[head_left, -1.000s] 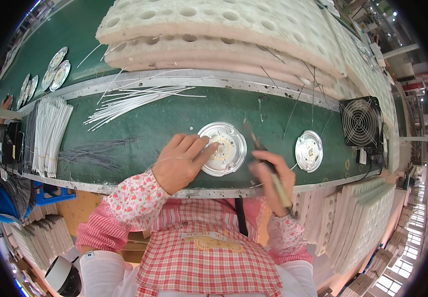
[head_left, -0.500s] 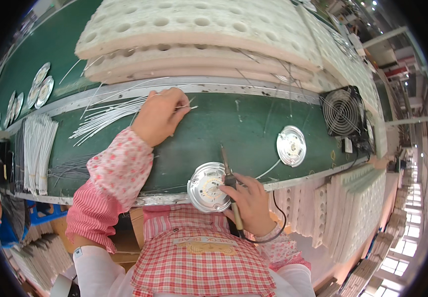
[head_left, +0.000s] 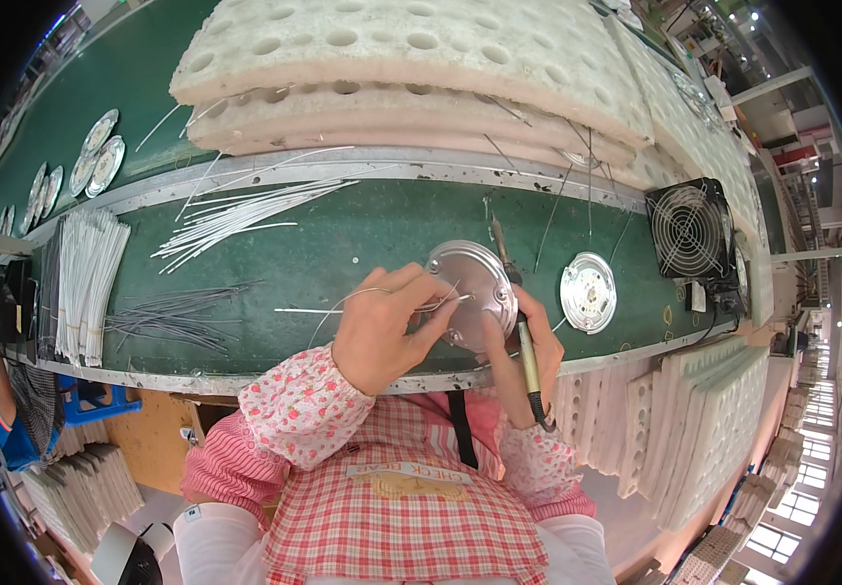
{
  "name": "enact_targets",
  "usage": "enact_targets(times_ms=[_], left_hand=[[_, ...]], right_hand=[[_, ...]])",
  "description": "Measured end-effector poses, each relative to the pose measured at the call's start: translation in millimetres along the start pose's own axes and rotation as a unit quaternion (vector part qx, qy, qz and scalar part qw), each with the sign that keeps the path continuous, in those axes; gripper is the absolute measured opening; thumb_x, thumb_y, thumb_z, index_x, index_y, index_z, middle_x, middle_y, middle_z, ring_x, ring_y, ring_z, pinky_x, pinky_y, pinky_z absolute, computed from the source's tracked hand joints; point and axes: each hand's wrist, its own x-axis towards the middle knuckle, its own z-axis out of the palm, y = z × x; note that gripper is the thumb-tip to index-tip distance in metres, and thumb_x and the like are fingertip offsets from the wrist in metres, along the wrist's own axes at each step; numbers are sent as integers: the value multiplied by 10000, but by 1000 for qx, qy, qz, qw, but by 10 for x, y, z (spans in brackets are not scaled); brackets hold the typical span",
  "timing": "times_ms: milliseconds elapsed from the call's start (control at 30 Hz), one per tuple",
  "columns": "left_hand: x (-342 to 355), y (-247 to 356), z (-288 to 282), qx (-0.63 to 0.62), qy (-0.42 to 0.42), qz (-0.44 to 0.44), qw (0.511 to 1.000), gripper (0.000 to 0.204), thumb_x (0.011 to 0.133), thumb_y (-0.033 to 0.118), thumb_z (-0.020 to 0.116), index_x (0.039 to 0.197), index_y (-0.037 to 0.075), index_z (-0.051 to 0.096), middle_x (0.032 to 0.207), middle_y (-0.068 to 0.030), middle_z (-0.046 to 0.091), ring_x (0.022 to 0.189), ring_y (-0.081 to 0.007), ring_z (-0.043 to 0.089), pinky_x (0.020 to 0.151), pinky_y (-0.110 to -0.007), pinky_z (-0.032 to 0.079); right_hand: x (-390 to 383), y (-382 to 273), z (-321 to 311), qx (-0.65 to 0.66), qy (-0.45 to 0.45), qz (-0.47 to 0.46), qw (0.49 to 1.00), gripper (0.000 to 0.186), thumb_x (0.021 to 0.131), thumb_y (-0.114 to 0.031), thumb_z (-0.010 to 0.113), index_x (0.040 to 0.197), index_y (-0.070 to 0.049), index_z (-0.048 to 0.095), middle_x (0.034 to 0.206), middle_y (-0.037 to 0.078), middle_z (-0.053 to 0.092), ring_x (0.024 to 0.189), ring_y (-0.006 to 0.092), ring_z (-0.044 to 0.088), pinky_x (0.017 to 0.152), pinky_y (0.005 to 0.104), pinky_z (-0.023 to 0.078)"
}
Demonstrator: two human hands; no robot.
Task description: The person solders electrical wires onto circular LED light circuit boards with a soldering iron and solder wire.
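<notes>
My left hand [head_left: 387, 327] pinches a thin white wire [head_left: 309, 310], its end at a small hole in the back of a round silver metal plate [head_left: 465, 268]. My right hand [head_left: 523, 351] holds that plate up on edge, along with a soldering iron [head_left: 531, 378] whose tip points away from me behind the plate. Loose white wires [head_left: 231, 219] lie beyond my left hand, dark wires [head_left: 172, 317] to its left. A second plate [head_left: 587, 292], LED side up, lies to the right on the green bench [head_left: 421, 210].
A bundle of white wires [head_left: 90, 283] lies at the left. Perforated foam slabs [head_left: 401, 68] are stacked beyond the metal rail. A black fan [head_left: 686, 229] stands at the right. More plates [head_left: 104, 166] sit on the far left surface. A co-worker's arm [head_left: 0, 385] shows at the left edge.
My left hand went out to the loose white wires and came back with one. The plate is lifted and turned to show its back, held in my right hand with the iron.
</notes>
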Motion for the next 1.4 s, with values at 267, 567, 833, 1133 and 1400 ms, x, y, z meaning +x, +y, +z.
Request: enact_targets(times_ms=[267, 567, 833, 1133, 1400], left_hand=[[-4, -3, -3, 85, 23, 68, 994, 111, 794, 47, 731, 899, 79, 712, 767, -41, 626, 640, -206, 595, 644, -316, 404], [-39, -266, -218, -105, -106, -128, 980, 191, 834, 59, 706, 1023, 28, 709, 844, -115, 656, 774, -268, 672, 686, -333, 511], [-163, -186, -43, -210, 5, -259, 943, 214, 885, 214, 700, 955, 12, 697, 803, -127, 647, 709, -276, 651, 663, -346, 479], [80, -11, -40, 322, 132, 48, 936, 382, 786, 231, 792, 1054, 19, 620, 900, -140, 614, 753, -309, 593, 752, -389, 438], [-96, -370, -78, 110, -40, 66, 991, 179, 854, 50, 635, 942, 14, 483, 939, -115, 535, 778, -307, 531, 726, -404, 394]], right_hand=[[-23, -186, 58, -80, 3, -93, 992, 413, 839, -100, 773, 1221, -27, 637, 904, 105, 655, 722, 167, 658, 660, 288, 534], [317, -127, -25, -32, -166, -209, 963, 1089, 554, -252, 963, 1462, -80, 385, 1270, 176, 533, 1162, 362, 558, 973, 426, 471], [286, 16, 258, -20, -148, -204, 967, 1103, 586, -283, 948, 1481, -48, 348, 1319, 195, 503, 1171, 376, 498, 1006, 456, 414], [144, 119, 192, -225, -60, -253, 939, 902, 691, -265, 860, 1453, -43, 431, 1110, 184, 546, 964, 354, 545, 815, 438, 465], [10, 189, -98, -140, -60, -256, 955, 379, 775, -137, 792, 1101, -19, 639, 861, 110, 638, 707, 264, 611, 615, 348, 481]])
